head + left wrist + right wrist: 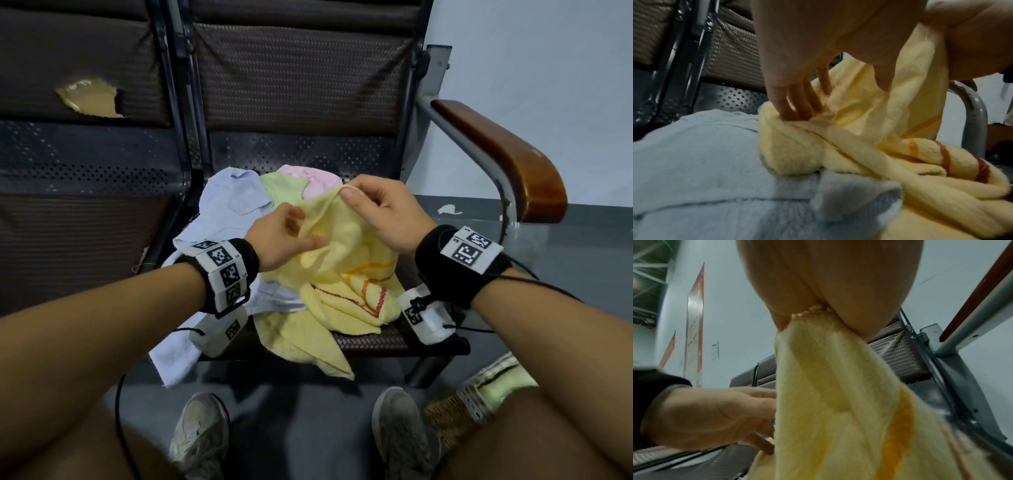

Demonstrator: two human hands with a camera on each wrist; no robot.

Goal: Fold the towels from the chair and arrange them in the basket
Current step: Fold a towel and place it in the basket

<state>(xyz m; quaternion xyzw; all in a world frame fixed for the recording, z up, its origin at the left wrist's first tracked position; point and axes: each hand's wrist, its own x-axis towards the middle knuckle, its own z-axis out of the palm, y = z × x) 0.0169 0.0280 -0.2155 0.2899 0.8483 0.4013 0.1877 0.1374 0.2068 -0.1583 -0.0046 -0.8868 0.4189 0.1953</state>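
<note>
Several towels lie heaped on the chair seat [370, 339]. The yellow towel [342, 274] with orange and red stripes is on top at the front. My right hand [349, 193] pinches its upper edge between thumb and fingers and holds it raised, seen close in the right wrist view [812, 313]. My left hand [301, 233] reaches into the folds below with straight fingers [797, 110] touching the cloth, thumb apart. A pale blue towel [226, 205] lies to the left, with a green towel [281, 188] and a pink towel [318, 180] behind.
The woven basket [445, 421] stands on the floor at the lower right, partly hidden by my leg, with pale green cloth [507, 380] in it. A wooden armrest [507, 164] bounds the seat's right side. A second seat [68, 240] adjoins on the left. My shoes [202, 435] are below.
</note>
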